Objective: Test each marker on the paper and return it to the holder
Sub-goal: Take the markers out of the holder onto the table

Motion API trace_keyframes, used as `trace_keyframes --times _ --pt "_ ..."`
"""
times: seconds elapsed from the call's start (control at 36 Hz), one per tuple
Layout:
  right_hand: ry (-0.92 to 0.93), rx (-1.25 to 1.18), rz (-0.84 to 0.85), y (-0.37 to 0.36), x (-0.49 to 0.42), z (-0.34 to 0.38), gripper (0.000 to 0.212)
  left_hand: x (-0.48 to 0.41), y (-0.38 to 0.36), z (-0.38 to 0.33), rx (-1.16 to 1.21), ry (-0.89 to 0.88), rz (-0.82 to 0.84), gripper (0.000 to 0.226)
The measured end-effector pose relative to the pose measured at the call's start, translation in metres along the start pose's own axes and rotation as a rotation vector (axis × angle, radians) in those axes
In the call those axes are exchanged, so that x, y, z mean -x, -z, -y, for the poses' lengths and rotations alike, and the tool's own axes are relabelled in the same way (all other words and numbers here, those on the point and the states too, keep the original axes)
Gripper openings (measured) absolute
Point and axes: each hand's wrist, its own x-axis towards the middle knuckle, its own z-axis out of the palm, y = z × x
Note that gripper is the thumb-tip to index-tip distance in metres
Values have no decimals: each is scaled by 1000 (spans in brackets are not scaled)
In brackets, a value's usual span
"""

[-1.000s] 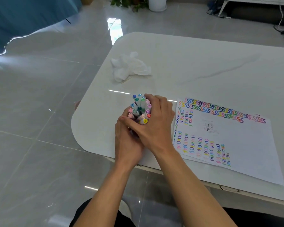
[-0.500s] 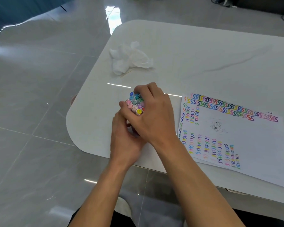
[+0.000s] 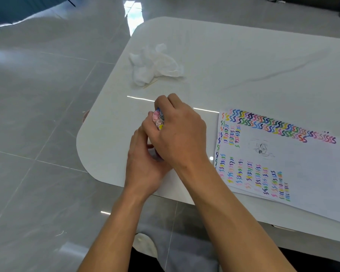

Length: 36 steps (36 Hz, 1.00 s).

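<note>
From the head camera, looking down, both my hands met near the rounded near-left corner of the white table (image 3: 243,61). My right hand (image 3: 182,134) lay over the bundle of markers (image 3: 158,120), fingers curled down across the caps and the far side, gripping it from above. Only a few cap ends showed at the left edge of that hand: pink ones, a yellow one nearest me and a bit of blue at the far side. My left hand (image 3: 144,165) came in from the near side, fingers curled round the lower part of the bundle, its thumb lying up against my right hand. The holder was hidden under both hands, so I could not tell how the markers sat in it.

Just right of my hands lay the paper (image 3: 302,173), flat on the table, with a band of coloured squiggles along its far edge, columns of short coloured marks on its left part and a small pencil sketch near the middle. A crumpled white tissue (image 3: 155,65) sat on the table beyond my hands, well apart from them. Grey glossy floor tiles (image 3: 37,124) filled the left side.
</note>
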Motion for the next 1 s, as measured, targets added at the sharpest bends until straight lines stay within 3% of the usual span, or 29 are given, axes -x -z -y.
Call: trace_keyframes --times 0.19,0.33,0.42,0.53,0.83,1.0 --pt "8 61 45 -1 -2 8 16 -2 -1 9 35 42 -12 54" --pt "8 51 33 -4 0 7 17 -2 2 6 -79 -13 -11 77" --pt "0 28 0 -5 0 5 15 0 3 1 -11 -3 7 69" --pt "-1 -25 -37 -1 -3 -1 12 1 4 -2 34 -3 20 84" --pt "-57 -258 -265 22 -14 -2 9 1 4 4 -12 -60 -16 104" --pt "-143 -380 -398 42 -18 -5 5 3 3 2 -2 -37 -27 103"
